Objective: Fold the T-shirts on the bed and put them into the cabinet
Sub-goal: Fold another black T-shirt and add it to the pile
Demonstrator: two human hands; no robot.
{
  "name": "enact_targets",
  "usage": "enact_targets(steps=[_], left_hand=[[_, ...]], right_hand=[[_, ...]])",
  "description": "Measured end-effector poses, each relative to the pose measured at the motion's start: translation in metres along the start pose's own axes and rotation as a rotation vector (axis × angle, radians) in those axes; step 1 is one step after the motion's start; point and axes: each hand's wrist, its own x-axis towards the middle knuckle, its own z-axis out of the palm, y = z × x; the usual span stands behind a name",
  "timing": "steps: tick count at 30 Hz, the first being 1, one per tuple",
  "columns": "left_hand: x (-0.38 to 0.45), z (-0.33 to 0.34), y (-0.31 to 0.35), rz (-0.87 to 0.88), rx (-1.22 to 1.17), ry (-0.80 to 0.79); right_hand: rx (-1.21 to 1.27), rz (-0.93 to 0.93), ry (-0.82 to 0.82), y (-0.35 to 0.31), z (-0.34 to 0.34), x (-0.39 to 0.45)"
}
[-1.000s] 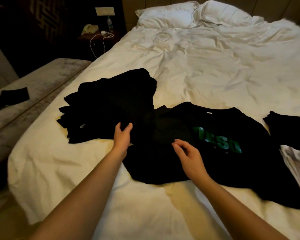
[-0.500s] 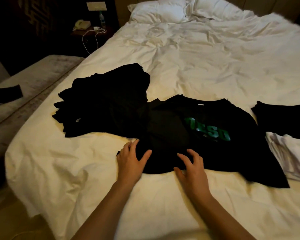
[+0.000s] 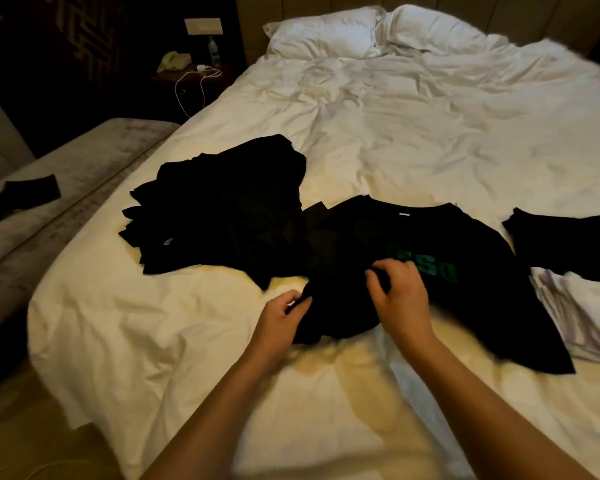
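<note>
- Head view: a black T-shirt (image 3: pixel 447 244) with green lettering lies spread on the bed (image 3: pixel 395 133).
- Left hand (image 3: pixel 281 317) pinches its near edge.
- Right hand (image 3: pixel 400 296), fingers curled, grips its fabric.

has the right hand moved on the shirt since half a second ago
Yes. The right hand went from the black T-shirt's near hem up toward its green lettering.

Hotel bedroom, wide bed (image 3: pixel 413 140) with rumpled white duvet, two white pillows (image 3: pixel 326 36) against padded headboard, dark nightstand (image 3: pixel 194 77) with corded telephone (image 3: pixel 174 61), water bottle (image 3: pixel 214 51), white charging cable (image 3: pixel 191 88), upholstered bench (image 3: pixel 66 174) alongside
</note>
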Motion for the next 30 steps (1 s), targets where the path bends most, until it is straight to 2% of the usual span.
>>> enact_targets(steps=[4,5,6,9,11,12,14,15,17,19,22,26,30], left_hand=[[0.008,-0.003,0.011,-0.373,-0.362,-0.025],[0.010,-0.005,0.005,-0.427,-0.353,0.017],[0.011,-0.006,-0.003,-0.423,-0.229,0.078],[0.005,-0.006,-0.022,-0.232,0.212,0.335],[-0.005,-0.002,-0.027,0.088,0.427,0.502],[-0.009,0.002,-0.029,0.288,0.519,0.529],[-0.015,0.016,-0.028,0.593,0.621,0.413],[-0.016,0.025,-0.027,0.630,0.658,0.309],[-0.013,0.041,-0.030,0.568,0.813,0.127],[-0.005,0.054,-0.035,0.437,0.947,0.036],[0.009,0.061,-0.034,0.411,0.976,0.048],[0.023,0.058,-0.026,0.498,0.869,0.071],[0.029,0.049,0.009,0.296,0.440,0.078]], right_hand=[[0.120,0.055,-0.182,0.002,0.002,0.037],[0.155,0.086,-0.225,0.006,0.004,0.037],[0.161,0.104,-0.247,0.011,0.005,0.032],[0.103,0.091,-0.132,0.026,0.011,-0.005],[0.079,0.081,0.014,0.035,0.010,-0.035],[0.077,0.097,0.047,0.039,0.008,-0.048],[0.016,0.123,0.077,0.051,0.004,-0.068],[-0.046,0.137,0.083,0.060,0.002,-0.073],[-0.132,0.208,0.042,0.077,-0.001,-0.075],[-0.141,0.271,-0.058,0.089,-0.005,-0.068],[-0.212,0.222,-0.154,0.104,-0.005,-0.052],[-0.170,0.194,-0.124,0.114,-0.020,-0.021],[-0.003,0.316,-0.099,0.114,-0.045,0.029]])
